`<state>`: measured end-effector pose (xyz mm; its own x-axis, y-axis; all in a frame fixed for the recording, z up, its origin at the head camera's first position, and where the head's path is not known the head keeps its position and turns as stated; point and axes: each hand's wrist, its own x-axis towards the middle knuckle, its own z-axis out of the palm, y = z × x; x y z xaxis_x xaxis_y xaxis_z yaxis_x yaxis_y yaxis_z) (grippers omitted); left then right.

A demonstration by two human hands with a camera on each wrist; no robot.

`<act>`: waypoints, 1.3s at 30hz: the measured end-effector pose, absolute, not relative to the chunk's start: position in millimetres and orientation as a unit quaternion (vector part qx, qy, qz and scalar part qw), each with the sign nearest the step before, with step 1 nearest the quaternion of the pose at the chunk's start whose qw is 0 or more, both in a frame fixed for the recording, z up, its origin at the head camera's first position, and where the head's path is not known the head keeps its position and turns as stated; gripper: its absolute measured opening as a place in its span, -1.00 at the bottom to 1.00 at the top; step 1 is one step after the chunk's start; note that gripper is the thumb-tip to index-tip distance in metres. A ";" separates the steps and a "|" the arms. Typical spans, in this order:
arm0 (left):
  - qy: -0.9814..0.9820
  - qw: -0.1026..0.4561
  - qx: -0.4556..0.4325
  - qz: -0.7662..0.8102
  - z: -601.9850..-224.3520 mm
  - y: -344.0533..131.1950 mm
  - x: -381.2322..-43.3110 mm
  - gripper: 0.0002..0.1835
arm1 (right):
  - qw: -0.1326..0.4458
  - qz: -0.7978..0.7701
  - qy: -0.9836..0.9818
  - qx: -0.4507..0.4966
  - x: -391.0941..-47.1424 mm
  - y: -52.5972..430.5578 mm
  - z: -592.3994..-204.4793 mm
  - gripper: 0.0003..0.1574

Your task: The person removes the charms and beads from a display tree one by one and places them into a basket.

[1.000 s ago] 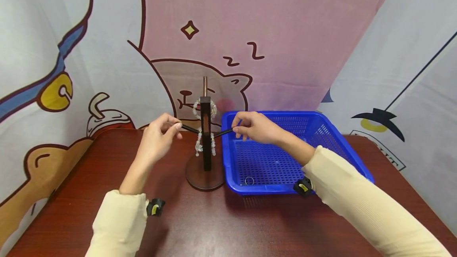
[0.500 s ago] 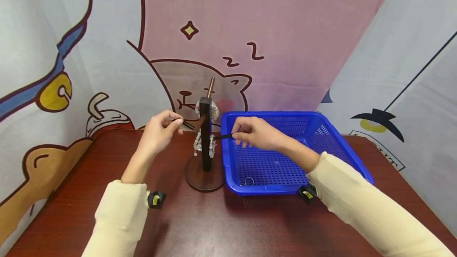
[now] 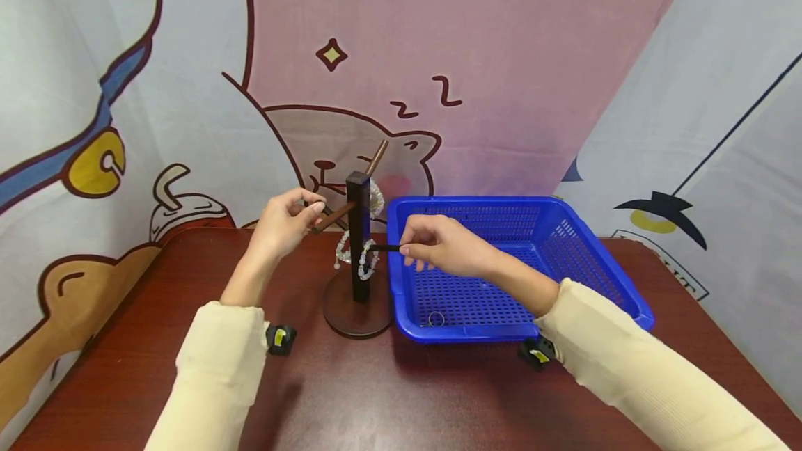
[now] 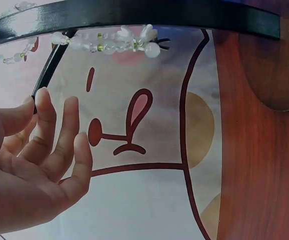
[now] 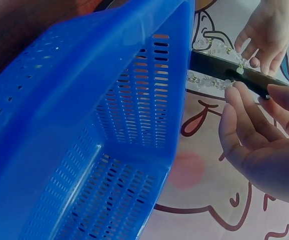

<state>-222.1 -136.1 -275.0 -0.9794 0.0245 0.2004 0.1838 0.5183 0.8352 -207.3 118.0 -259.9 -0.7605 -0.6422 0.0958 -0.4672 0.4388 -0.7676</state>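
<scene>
A dark wooden jewellery stand [image 3: 358, 242] with a square post, round base and several rods stands left of centre on the table. Beaded bracelets hang from it: one pale bracelet [image 3: 367, 261] on the lower right rod, another [image 3: 341, 250] to the left, and one [image 3: 376, 199] behind the post. My left hand [image 3: 282, 223] pinches the end of a dark rod [image 4: 49, 70] between thumb and forefinger in the left wrist view. At the other side, my right hand [image 3: 446, 246] pinches the end of the lower rod [image 3: 385, 248], above the basket's left rim.
A blue plastic basket [image 3: 495, 332] stands right beside the stand, with a thin ring [image 3: 436, 319] lying in its near left corner. The reddish-brown table [image 3: 326, 395] ends at a printed cloth [image 3: 501, 54] behind.
The stand has turned, its upper rod's back end swinging right and its front end left. My right hand has come nearer and slightly left; my left hand has moved slightly away from me.
</scene>
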 end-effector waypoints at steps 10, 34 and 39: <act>-0.876 0.090 -0.046 -0.472 -274.2 -133.7 -219.4 -0.73 | 0.101 -0.414 0.842 -0.330 -206.5 117.4 -260.0 -0.93; -0.867 0.111 -0.060 -0.483 -263.9 -142.7 -191.0 -0.64 | 0.102 -0.414 0.844 -0.326 -206.7 117.7 -259.9 -0.92; -0.864 0.160 -0.073 -0.472 -257.7 -143.0 -173.6 -0.68 | 0.101 -0.414 0.843 -0.329 -206.8 118.1 -260.6 -0.92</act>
<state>-173.6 -143.0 -257.7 -0.9381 -0.0255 0.3453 0.2768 0.5439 0.7922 -206.8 118.1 -260.6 -0.7631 -0.6383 0.1013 -0.4703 0.4409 -0.7644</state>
